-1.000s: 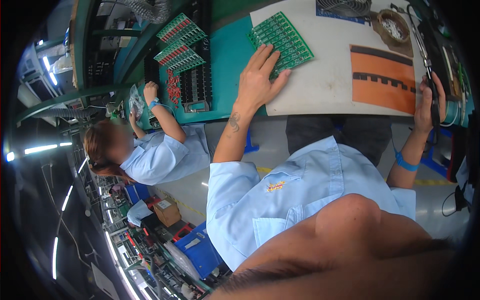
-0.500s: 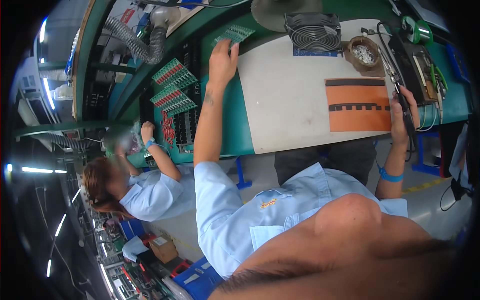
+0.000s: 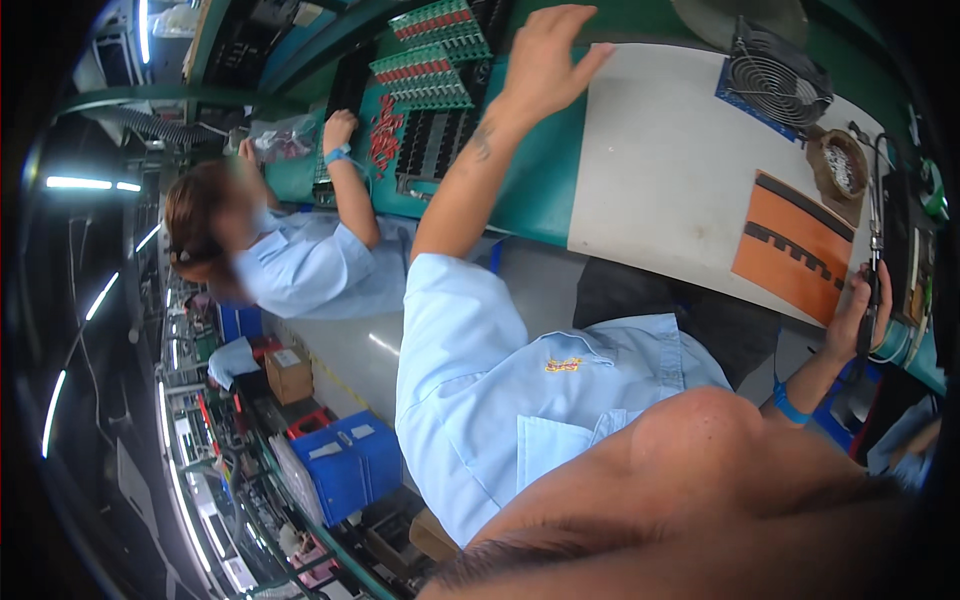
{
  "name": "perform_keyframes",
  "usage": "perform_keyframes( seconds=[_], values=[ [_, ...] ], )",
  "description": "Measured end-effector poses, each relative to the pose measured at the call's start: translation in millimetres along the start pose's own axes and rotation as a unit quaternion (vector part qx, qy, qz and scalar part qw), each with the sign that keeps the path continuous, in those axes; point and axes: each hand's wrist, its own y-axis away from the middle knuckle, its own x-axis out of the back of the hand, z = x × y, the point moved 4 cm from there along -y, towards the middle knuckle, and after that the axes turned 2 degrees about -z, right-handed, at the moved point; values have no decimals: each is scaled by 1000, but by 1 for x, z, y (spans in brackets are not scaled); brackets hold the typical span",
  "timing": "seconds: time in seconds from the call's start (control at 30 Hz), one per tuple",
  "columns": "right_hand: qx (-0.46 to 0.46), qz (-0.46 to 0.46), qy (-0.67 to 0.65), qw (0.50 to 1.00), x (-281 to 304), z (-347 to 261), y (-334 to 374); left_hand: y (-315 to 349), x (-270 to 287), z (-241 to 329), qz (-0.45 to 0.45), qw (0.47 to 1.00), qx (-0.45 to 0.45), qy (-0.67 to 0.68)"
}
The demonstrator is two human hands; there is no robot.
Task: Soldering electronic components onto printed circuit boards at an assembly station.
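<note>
My left hand [image 3: 548, 62] is stretched over the far side of the bench, its thumb apart from the fingers and nothing visible between them. Left of it stand green circuit boards [image 3: 425, 75] bearing rows of red parts, on a black slotted rack [image 3: 432, 150]. In my right hand [image 3: 858, 308], at the bench's right edge, is a soldering iron [image 3: 876, 235] pointing away from me. An orange sheet [image 3: 790, 245] with dark strips, one of them notched, lies beside that hand on the white work surface [image 3: 660, 150].
A black fan [image 3: 778, 78] and a brown bowl of small silvery pieces [image 3: 838, 165] stand at the back right. Loose red parts [image 3: 384, 135] lie on the green mat [image 3: 540, 200]. At left, a co-worker's hand [image 3: 340, 130] is over the bench.
The view has turned, so the bench appears tilted. My left hand was at a green circuit board panel, which is now out of sight. The soldering iron stays in my right hand.
</note>
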Motion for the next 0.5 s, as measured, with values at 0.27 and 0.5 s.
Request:
perform_keyframes(
  seconds=[0.27, 0.5],
  values=[
    [7, -8, 30, 999, 0, -1, -1, 58, 159, -106, -24, 980, 139, -141],
    [-25, 27, 100, 994, -19, -23, -8, 86, 177, -189, -206, 929, 306, 12]
  ],
)
